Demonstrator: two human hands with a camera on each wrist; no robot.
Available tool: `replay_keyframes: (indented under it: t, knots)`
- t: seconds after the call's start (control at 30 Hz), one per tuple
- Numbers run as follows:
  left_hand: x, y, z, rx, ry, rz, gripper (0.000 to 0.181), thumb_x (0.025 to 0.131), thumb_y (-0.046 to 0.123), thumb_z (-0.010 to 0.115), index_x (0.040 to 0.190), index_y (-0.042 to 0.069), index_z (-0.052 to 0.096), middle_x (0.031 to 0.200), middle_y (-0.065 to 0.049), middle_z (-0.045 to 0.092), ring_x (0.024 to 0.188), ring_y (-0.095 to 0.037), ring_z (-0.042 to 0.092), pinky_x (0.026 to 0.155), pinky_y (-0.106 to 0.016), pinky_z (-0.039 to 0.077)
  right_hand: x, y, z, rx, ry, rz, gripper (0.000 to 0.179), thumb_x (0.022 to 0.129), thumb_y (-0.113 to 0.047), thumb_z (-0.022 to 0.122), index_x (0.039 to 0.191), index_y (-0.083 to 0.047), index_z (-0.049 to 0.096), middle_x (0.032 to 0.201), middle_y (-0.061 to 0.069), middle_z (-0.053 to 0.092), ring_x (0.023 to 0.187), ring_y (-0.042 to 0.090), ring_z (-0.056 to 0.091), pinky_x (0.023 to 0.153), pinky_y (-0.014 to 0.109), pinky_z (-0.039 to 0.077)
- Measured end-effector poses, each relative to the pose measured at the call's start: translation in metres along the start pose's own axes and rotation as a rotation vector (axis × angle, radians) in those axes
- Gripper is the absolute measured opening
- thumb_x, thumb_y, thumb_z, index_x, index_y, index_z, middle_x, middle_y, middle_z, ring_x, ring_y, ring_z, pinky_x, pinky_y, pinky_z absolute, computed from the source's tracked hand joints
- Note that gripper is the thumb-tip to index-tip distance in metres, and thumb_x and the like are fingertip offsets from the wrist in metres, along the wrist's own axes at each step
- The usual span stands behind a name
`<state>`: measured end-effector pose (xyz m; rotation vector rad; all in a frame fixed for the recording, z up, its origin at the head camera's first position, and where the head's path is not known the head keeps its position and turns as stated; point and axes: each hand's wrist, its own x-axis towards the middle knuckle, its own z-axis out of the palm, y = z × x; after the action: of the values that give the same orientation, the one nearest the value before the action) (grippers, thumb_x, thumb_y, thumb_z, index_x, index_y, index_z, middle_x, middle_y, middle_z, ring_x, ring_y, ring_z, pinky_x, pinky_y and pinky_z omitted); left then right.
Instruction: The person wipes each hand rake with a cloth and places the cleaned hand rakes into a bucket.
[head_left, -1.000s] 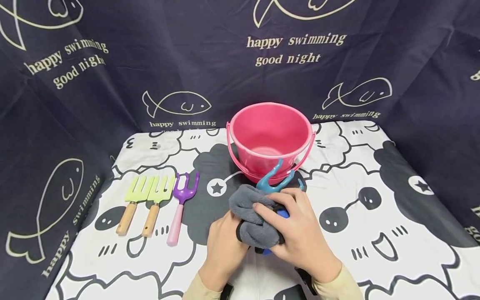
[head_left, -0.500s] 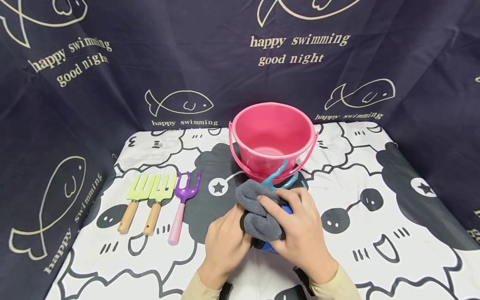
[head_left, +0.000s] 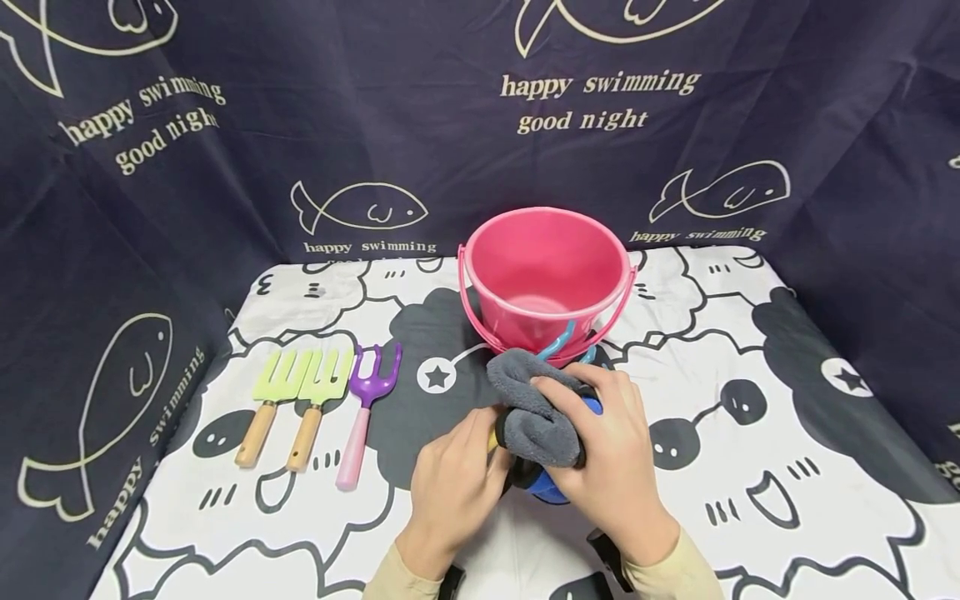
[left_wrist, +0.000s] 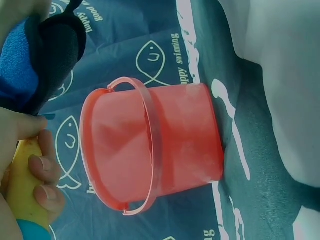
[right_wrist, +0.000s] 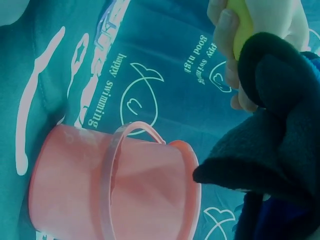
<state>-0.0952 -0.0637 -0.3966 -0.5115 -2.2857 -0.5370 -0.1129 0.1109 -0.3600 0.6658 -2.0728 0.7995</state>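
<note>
My left hand grips the yellow handle of a small hand rake, its fingers curled round it. The rake's blue tines point away, in front of the pink bucket. A folded cloth, fluffy grey on one face and blue on the other with black edging, is bunched over the rake where handle and tines meet. My right hand holds the cloth, thumb on the grey side. Most of the rake's head is hidden by cloth and fingers.
At the left lie two light green slotted tools with wooden handles. Beside them is a purple hand rake with a pink handle. A cartoon-print cloth covers the table; dark fish-print curtains hang round it.
The hands, cloth and rake have shifted slightly to the right. The cloth has turned a little, less of the tines shows, and a bit of yellow handle has come into sight.
</note>
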Motion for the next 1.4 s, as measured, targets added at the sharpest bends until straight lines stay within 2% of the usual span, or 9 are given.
replay_keyframes:
  t: [0.33, 0.57, 0.7, 0.93, 1.17, 1.4]
  knots:
    - [-0.001, 0.0, 0.001, -0.014, 0.021, -0.021, 0.032, 0.077, 0.021, 0.076, 0.106, 0.012, 0.066, 0.088, 0.003, 0.072, 0.057, -0.011, 0.061, 0.051, -0.028, 0.048, 0.002, -0.001, -0.002, 0.02, -0.025, 0.03, 0.045, 0.072, -0.018, 0.072, 0.117, -0.017, 0.073, 0.114, 0.017, 0.064, 0.098, 0.035, 0.056, 0.089, 0.045, 0.038]
    - [-0.002, 0.0, 0.001, -0.04, 0.014, -0.05, 0.035, 0.075, 0.025, 0.076, 0.106, 0.014, 0.065, 0.088, 0.005, 0.072, 0.057, -0.009, 0.058, 0.052, -0.026, 0.047, 0.003, 0.0, -0.007, 0.034, -0.01, 0.041, 0.051, 0.065, -0.014, 0.071, 0.116, -0.016, 0.074, 0.114, 0.017, 0.064, 0.099, 0.034, 0.054, 0.09, 0.043, 0.037]
    - [-0.002, 0.001, 0.001, -0.055, 0.03, -0.059, 0.033, 0.075, 0.025, 0.077, 0.104, 0.015, 0.066, 0.085, 0.006, 0.072, 0.056, -0.007, 0.057, 0.052, -0.025, 0.046, 0.004, 0.0, -0.009, 0.038, 0.008, 0.037, 0.048, 0.067, -0.013, 0.07, 0.115, -0.016, 0.075, 0.114, 0.018, 0.064, 0.099, 0.035, 0.054, 0.09, 0.042, 0.038]
    - [0.0, 0.002, 0.001, -0.06, 0.068, -0.064, 0.025, 0.079, 0.024, 0.075, 0.102, 0.017, 0.067, 0.079, 0.01, 0.069, 0.049, -0.006, 0.05, 0.047, -0.024, 0.044, 0.007, 0.007, -0.015, 0.104, 0.067, 0.071, 0.04, 0.074, -0.017, 0.069, 0.113, -0.012, 0.075, 0.113, 0.021, 0.065, 0.105, 0.036, 0.056, 0.105, 0.024, 0.037]
    - [-0.001, 0.001, 0.0, -0.049, 0.058, -0.067, 0.026, 0.081, 0.027, 0.08, 0.102, 0.019, 0.07, 0.078, 0.011, 0.066, 0.049, -0.005, 0.049, 0.047, -0.023, 0.043, 0.008, 0.016, -0.022, 0.127, 0.099, 0.128, 0.034, 0.082, -0.026, 0.069, 0.111, -0.01, 0.075, 0.115, 0.022, 0.064, 0.112, 0.031, 0.056, 0.108, 0.019, 0.037]
    - [0.0, -0.002, 0.001, -0.038, 0.106, -0.024, 0.024, 0.079, 0.03, 0.083, 0.098, 0.02, 0.072, 0.072, 0.012, 0.061, 0.048, -0.004, 0.046, 0.046, -0.019, 0.041, 0.01, 0.024, -0.031, 0.126, 0.092, 0.2, 0.038, 0.075, -0.013, 0.075, 0.112, -0.008, 0.075, 0.117, 0.023, 0.062, 0.118, 0.01, 0.053, 0.106, 0.017, 0.036]
